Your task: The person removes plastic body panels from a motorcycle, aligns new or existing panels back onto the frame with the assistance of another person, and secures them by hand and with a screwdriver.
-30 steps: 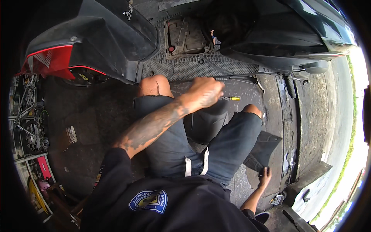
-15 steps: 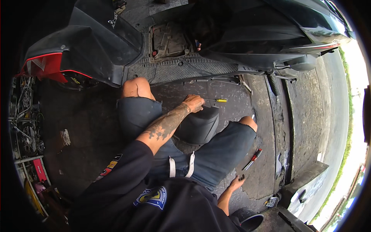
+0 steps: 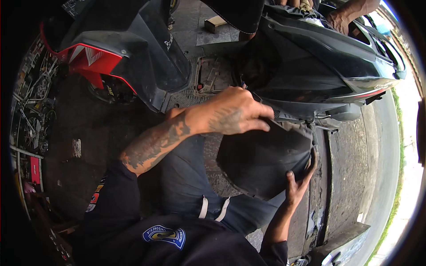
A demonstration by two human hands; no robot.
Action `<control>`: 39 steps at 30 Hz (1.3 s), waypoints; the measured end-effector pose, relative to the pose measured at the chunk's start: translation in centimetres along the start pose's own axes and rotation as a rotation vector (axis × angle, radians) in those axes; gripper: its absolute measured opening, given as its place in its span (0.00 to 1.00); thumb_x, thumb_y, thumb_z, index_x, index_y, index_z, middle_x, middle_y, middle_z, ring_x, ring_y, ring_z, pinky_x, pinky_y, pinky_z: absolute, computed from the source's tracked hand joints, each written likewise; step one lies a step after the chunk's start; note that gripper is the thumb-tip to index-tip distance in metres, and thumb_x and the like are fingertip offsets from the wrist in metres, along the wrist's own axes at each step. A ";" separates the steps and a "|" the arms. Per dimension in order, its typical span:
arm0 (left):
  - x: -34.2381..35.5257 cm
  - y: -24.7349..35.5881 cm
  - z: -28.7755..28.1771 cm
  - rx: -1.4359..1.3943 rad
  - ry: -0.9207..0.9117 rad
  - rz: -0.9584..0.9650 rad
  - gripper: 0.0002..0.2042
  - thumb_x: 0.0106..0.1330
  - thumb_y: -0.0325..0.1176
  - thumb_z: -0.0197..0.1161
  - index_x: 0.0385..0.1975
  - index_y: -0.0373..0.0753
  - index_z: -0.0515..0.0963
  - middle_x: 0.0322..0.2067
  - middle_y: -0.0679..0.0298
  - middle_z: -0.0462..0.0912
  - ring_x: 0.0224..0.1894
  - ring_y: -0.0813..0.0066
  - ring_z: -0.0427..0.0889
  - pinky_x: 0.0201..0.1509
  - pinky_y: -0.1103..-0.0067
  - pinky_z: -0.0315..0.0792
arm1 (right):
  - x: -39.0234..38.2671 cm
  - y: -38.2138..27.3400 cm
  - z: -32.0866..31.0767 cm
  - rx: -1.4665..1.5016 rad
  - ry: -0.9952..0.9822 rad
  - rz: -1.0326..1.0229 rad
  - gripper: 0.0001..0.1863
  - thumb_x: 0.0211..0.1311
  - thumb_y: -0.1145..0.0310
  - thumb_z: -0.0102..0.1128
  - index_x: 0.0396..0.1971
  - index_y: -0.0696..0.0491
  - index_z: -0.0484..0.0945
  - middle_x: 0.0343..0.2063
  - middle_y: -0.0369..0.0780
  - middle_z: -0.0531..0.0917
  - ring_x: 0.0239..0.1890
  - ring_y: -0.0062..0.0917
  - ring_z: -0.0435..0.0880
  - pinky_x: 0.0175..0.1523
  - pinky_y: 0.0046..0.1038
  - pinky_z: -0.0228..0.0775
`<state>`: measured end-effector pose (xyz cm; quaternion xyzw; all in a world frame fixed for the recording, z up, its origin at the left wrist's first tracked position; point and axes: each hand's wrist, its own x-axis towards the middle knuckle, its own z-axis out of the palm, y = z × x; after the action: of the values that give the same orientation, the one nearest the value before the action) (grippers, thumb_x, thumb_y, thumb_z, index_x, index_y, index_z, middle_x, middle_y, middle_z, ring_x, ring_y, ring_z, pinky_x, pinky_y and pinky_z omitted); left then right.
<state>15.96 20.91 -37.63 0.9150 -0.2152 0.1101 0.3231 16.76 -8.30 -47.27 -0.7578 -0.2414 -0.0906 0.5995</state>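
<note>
Blk panel (image 3: 262, 159): held over R thigh of shorts (image 3: 184, 173), near side of scooter (image 3: 306, 66). R hand (image 3: 299, 184): grips panel's R edge, thumb on near face. L hand (image 3: 237, 113): fingers partly bent at upper edge; can't tell if gripping.

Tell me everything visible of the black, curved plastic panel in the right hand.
The black, curved plastic panel looks matte and broad, with a rounded lower-left edge. It is tilted over the person's dark shorts. The bare right hand grips its right edge, thumb on the near face; the bare left hand is at its upper edge, contact unclear.
</note>
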 end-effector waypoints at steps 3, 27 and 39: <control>-1.1 -1.7 -4.1 -0.082 0.005 -0.198 0.12 0.58 0.40 0.65 0.37 0.40 0.81 0.14 0.59 0.77 0.18 0.69 0.78 0.29 0.74 0.70 | 2.3 -1.2 4.4 0.105 0.086 0.281 0.39 0.54 0.65 0.66 0.61 0.65 0.57 0.59 0.50 0.65 0.61 0.32 0.64 0.66 0.31 0.51; -6.2 -20.9 5.4 -0.721 0.491 -1.159 0.20 0.62 0.47 0.62 0.15 0.44 0.65 0.11 0.73 0.63 0.11 0.83 0.60 0.13 0.82 0.51 | 13.5 3.9 25.0 0.279 0.614 0.151 0.23 0.60 0.59 0.63 0.42 0.63 0.69 0.26 0.46 0.80 0.28 0.25 0.76 0.36 0.28 0.69; -3.6 -23.4 5.7 -1.116 0.592 -1.000 0.12 0.64 0.42 0.62 0.23 0.45 0.69 0.11 0.80 0.55 0.09 0.91 0.52 0.10 0.87 0.45 | 11.0 2.3 25.1 0.455 0.407 0.389 0.24 0.67 0.65 0.53 0.56 0.64 0.62 0.50 0.51 0.71 0.52 0.32 0.70 0.57 0.29 0.60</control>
<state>23.96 34.81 -55.93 0.5395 0.2913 0.0665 0.7871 23.56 18.05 -51.22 -0.6033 0.0174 -0.0678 0.7944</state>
